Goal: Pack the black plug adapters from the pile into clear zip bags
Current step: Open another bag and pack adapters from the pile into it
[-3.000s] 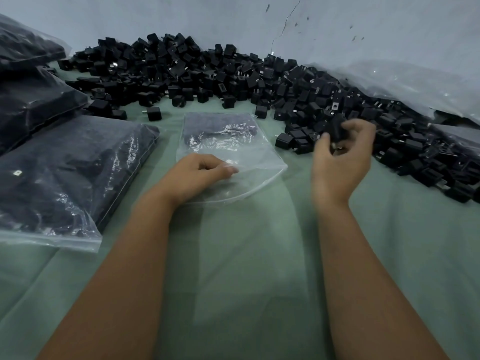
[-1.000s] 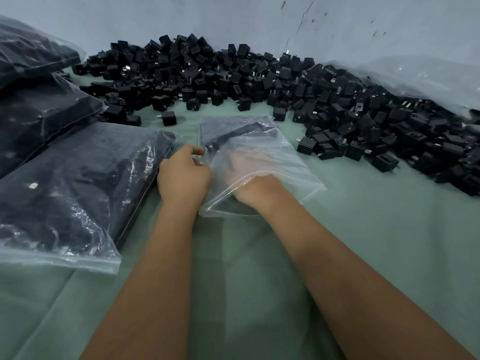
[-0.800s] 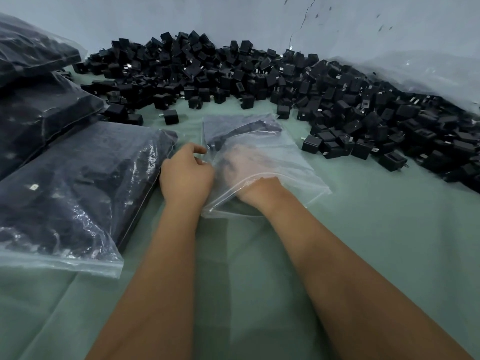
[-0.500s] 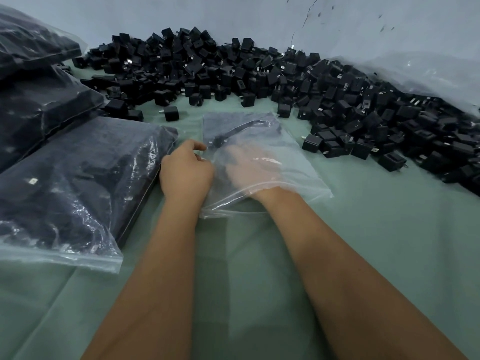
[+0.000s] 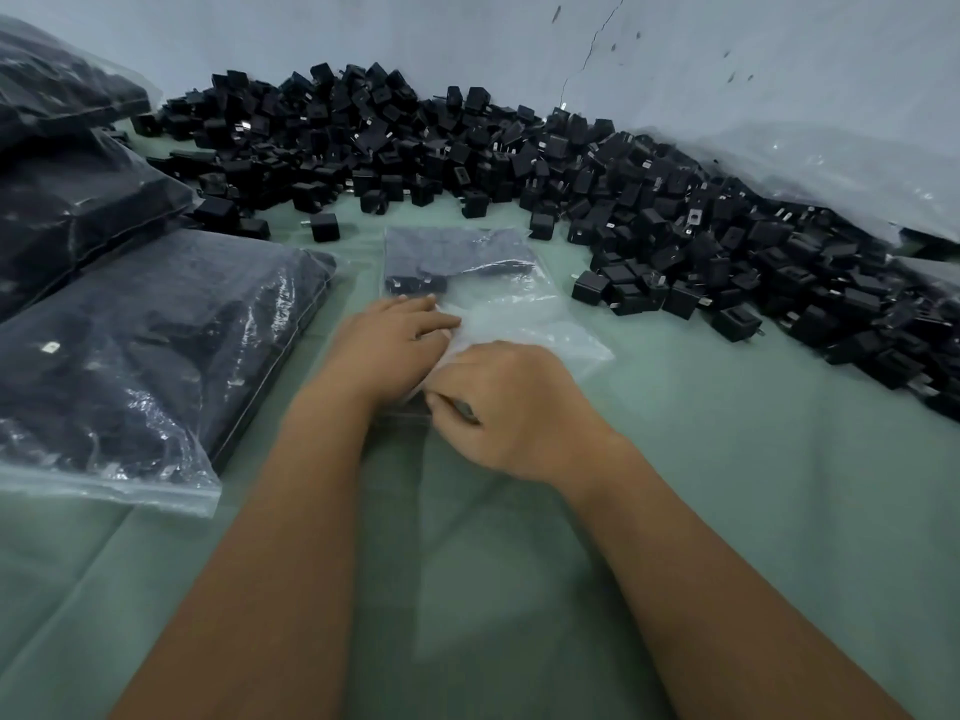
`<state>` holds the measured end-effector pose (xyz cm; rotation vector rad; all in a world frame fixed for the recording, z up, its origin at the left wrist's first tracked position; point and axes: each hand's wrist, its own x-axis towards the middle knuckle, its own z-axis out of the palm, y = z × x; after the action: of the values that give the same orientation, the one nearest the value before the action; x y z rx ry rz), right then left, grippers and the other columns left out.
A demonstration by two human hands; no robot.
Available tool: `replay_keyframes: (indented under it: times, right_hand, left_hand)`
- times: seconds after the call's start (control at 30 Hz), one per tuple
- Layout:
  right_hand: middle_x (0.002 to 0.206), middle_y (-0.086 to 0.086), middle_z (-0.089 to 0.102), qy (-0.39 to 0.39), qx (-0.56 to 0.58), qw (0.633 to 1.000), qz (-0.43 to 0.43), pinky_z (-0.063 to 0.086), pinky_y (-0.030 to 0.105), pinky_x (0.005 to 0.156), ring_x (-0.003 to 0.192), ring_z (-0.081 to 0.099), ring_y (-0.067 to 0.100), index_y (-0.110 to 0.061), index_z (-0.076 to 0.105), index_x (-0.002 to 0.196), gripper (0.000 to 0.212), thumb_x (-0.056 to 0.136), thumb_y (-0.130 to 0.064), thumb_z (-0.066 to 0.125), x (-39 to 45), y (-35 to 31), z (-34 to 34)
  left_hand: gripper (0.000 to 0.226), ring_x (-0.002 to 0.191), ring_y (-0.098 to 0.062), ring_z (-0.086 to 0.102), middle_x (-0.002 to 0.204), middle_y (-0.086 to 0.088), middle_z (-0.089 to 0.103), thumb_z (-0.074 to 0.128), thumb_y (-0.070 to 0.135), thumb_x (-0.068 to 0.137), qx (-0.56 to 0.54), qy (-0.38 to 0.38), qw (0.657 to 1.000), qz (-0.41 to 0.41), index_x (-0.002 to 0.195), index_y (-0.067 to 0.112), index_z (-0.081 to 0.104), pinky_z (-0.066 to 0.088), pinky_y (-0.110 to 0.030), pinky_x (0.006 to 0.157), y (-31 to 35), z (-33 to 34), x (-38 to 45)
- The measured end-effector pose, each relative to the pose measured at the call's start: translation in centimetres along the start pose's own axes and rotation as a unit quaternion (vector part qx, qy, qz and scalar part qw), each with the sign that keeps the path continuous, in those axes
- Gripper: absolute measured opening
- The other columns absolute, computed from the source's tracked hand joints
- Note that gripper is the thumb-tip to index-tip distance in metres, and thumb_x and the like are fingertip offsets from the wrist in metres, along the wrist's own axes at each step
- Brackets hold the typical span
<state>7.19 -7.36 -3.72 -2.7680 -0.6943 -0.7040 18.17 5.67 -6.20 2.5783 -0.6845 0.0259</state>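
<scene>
A clear zip bag (image 5: 524, 309) lies flat on the green cloth in front of me, with several black adapters (image 5: 415, 284) inside at its far end. My left hand (image 5: 387, 350) rests on the bag's left part, fingers stretched flat over the plastic. My right hand (image 5: 511, 410) is outside the bag at its near edge, thumb and curled fingers pinching the plastic there. The big pile of loose black plug adapters (image 5: 519, 153) stretches along the wall from far left to the right edge.
Three filled bags of adapters lie at the left: a near one (image 5: 145, 356), one behind it (image 5: 78, 210), one at the far corner (image 5: 52, 85). Crumpled clear plastic (image 5: 831, 168) leans on the wall at right. Green cloth (image 5: 727, 485) covers the surface.
My right hand dropped adapters inside the bag and has pulled out to its near edge. My left hand has moved from the bag's left rim onto the bag, fingers flat.
</scene>
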Motion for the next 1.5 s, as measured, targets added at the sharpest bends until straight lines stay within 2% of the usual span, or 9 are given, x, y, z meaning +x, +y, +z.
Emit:
replay_keyframes:
  times: [0.1, 0.23, 0.5, 0.73, 0.87, 1.0, 1.1, 1.27, 1.5]
  right_hand:
    - [0.064, 0.005, 0.059, 0.255, -0.02, 0.966, -0.043, 0.038, 0.033, 0.055, 0.058, 0.049, 0.023, -0.006, 0.066, 0.071, 0.021, 0.083, -0.016, 0.053, -0.4, 1.0, -1.3]
    - [0.091, 0.003, 0.06, 0.373, 0.085, 0.894, 0.235, 0.046, 0.034, 0.073, 0.084, 0.057, 0.022, -0.008, 0.067, 0.095, 0.021, 0.085, -0.009, 0.049, -0.4, 6.0, -1.9]
    - [0.155, 0.016, 0.017, 0.065, -0.026, 0.748, 0.66, 0.015, 0.046, 0.114, 0.141, 0.02, 0.036, -0.032, 0.018, 0.151, 0.067, 0.09, -0.03, 0.047, -4.5, 16.7, -2.5]
    - [0.113, -0.005, 0.061, 0.218, 0.115, 0.815, 0.525, 0.038, 0.016, 0.076, 0.095, 0.055, 0.011, -0.025, 0.045, 0.139, 0.066, 0.08, -0.011, 0.07, -5.2, 15.4, -1.0]
    - [0.108, -0.009, 0.062, 0.297, 0.205, 0.789, 0.497, 0.038, -0.002, 0.067, 0.086, 0.056, -0.002, -0.022, 0.056, 0.129, 0.059, 0.076, -0.009, 0.078, -5.1, 13.3, -1.3]
    - [0.107, -0.014, 0.062, 0.373, 0.159, 0.793, 0.455, 0.044, 0.013, 0.086, 0.101, 0.056, 0.006, -0.024, 0.064, 0.115, 0.037, 0.08, -0.018, 0.072, -4.1, 9.4, -1.9]
    - [0.107, -0.004, 0.063, 0.36, 0.007, 0.886, 0.291, 0.039, 0.021, 0.082, 0.098, 0.05, 0.016, -0.016, 0.064, 0.114, 0.033, 0.081, -0.021, 0.067, -3.0, 5.7, -2.2]
    - [0.113, 0.012, 0.055, 0.228, 0.082, 0.965, 0.104, 0.053, 0.033, 0.069, 0.091, 0.056, 0.023, -0.005, 0.056, 0.122, 0.04, 0.087, -0.022, 0.052, -0.7, -0.5, -0.1]
    - [0.1, 0.013, 0.056, 0.092, -0.04, 0.978, 0.182, 0.04, 0.036, 0.057, 0.077, 0.056, 0.031, -0.006, 0.055, 0.121, 0.033, 0.089, -0.012, 0.052, 0.0, -0.8, 1.4]
  left_hand:
    - [0.041, 0.148, -0.013, 0.019, 0.159, 0.013, 0.028, 0.043, 0.041, 0.1, 0.024, -0.022, 0.999, -0.012, 0.141, 0.044, 0.046, 0.016, -0.036, 0.119, 0.0, 0.0, 0.0]
    - [0.042, 0.148, -0.013, 0.019, 0.159, 0.014, 0.028, 0.046, 0.046, 0.098, 0.028, -0.01, 0.999, -0.012, 0.141, 0.046, 0.045, 0.016, -0.038, 0.12, -0.1, 0.1, -0.3]
    - [0.042, 0.145, -0.013, 0.026, 0.155, 0.015, 0.034, 0.052, 0.046, 0.095, 0.011, 0.009, 1.0, -0.023, 0.137, 0.046, 0.05, 0.018, -0.044, 0.119, -0.1, 0.1, -0.3]
    - [0.019, 0.108, -0.006, 0.057, 0.106, 0.013, 0.069, 0.074, 0.024, 0.08, -0.136, 0.134, 0.982, 0.012, 0.094, 0.037, 0.074, 0.043, -0.028, 0.095, 1.4, -0.3, -1.4]
    - [0.013, 0.071, 0.009, 0.06, 0.078, 0.02, 0.071, 0.079, 0.044, 0.076, -0.256, 0.064, 0.964, 0.039, 0.078, 0.031, 0.075, 0.04, -0.009, 0.065, 2.9, -0.8, -2.3]
    - [0.054, 0.084, 0.006, 0.062, 0.092, 0.013, 0.069, 0.08, 0.068, 0.054, -0.249, -0.064, 0.965, 0.049, 0.1, 0.042, 0.071, 0.045, -0.01, 0.071, 3.4, -1.4, -3.3]
    - [0.048, 0.083, 0.001, 0.062, 0.094, 0.012, 0.067, 0.086, 0.054, 0.061, -0.237, -0.046, 0.969, 0.049, 0.105, 0.044, 0.069, 0.047, -0.011, 0.07, 3.5, -1.2, -3.3]
    - [0.028, 0.057, -0.006, 0.055, 0.069, 0.0, 0.07, 0.066, -0.001, 0.08, -0.262, 0.059, 0.962, 0.042, 0.076, 0.026, 0.074, 0.044, -0.023, 0.056, 3.8, -1.4, -3.0]
    - [0.007, 0.057, 0.003, 0.054, 0.065, 0.012, 0.066, 0.074, 0.012, 0.083, -0.39, 0.134, 0.911, -0.007, 0.077, 0.017, 0.075, 0.045, -0.013, 0.059, 3.1, -1.9, -2.6]
